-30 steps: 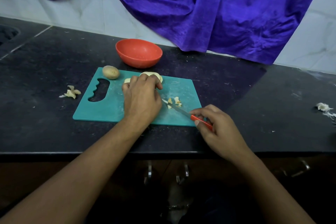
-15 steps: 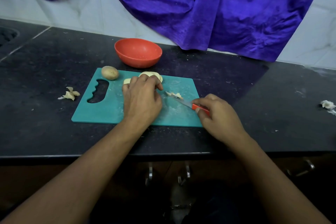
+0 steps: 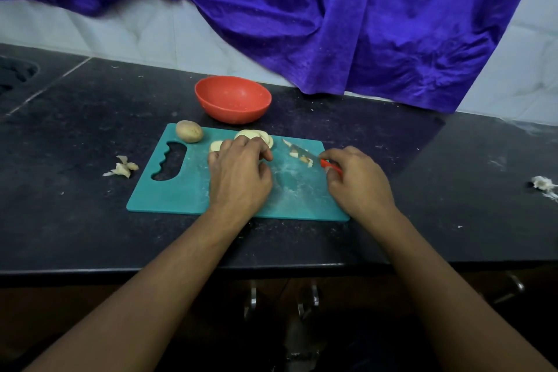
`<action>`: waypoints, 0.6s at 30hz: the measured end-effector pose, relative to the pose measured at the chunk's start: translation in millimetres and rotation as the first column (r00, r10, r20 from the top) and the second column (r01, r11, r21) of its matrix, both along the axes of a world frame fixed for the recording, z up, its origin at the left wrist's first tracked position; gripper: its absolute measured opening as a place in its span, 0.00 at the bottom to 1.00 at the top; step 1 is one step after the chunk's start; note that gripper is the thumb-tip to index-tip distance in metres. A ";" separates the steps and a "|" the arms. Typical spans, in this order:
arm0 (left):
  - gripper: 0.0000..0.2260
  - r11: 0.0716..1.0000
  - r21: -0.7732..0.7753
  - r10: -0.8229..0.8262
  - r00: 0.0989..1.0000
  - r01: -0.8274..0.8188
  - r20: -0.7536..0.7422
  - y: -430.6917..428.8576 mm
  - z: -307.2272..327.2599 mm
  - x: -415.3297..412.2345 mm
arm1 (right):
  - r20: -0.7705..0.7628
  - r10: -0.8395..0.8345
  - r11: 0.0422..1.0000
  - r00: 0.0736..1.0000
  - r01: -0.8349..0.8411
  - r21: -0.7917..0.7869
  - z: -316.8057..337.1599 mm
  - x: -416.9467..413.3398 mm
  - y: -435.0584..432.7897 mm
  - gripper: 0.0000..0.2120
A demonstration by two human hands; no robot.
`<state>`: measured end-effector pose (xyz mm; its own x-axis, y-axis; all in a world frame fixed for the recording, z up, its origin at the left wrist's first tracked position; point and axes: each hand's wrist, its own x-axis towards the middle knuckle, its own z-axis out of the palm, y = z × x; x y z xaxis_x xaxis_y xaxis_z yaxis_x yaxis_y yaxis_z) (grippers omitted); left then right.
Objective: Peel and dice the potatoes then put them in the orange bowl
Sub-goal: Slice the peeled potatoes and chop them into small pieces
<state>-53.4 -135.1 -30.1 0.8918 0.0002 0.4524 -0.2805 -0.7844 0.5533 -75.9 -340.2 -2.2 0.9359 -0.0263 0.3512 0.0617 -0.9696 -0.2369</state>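
A teal cutting board [image 3: 187, 193] lies on the black counter. My left hand [image 3: 241, 172] rests on the board with its fingertips on a stack of peeled potato slices [image 3: 256, 136]. My right hand [image 3: 359, 181] grips a red-handled knife [image 3: 305, 152] whose blade points left over a few small diced pieces [image 3: 302, 157] near the board's far right. An unpeeled potato [image 3: 189, 131] sits at the board's far left corner. The orange bowl [image 3: 233, 99] stands just behind the board and looks empty.
A small heap of peelings [image 3: 122, 168] lies on the counter left of the board, and more scraps [image 3: 543, 183] lie at the far right. Purple cloth [image 3: 332, 15] hangs over the tiled wall behind. A sink opening [image 3: 15, 72] is at the far left.
My right hand has slid the knife away from me across the board, pushing the diced pieces toward its far right side. My left hand has stayed on the slices.
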 end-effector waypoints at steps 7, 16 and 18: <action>0.09 0.999 -0.041 -0.012 1.000 0.012 -0.001 0.8 0.0 -0.5 | 0.016 0.007 0.981 1.000 -0.004 -0.195 -2.2 -19.7 6.6 0.19; 0.08 0.979 -0.202 -0.032 0.999 0.036 0.020 5.5 -1.1 1.6 | -0.044 0.034 0.992 0.998 -0.039 -0.120 6.6 -30.5 12.8 0.18; 0.07 0.948 -0.314 -0.043 0.998 0.056 0.047 8.7 -1.3 3.6 | 0.041 -0.003 1.000 0.999 0.002 0.022 10.8 -32.2 11.4 0.16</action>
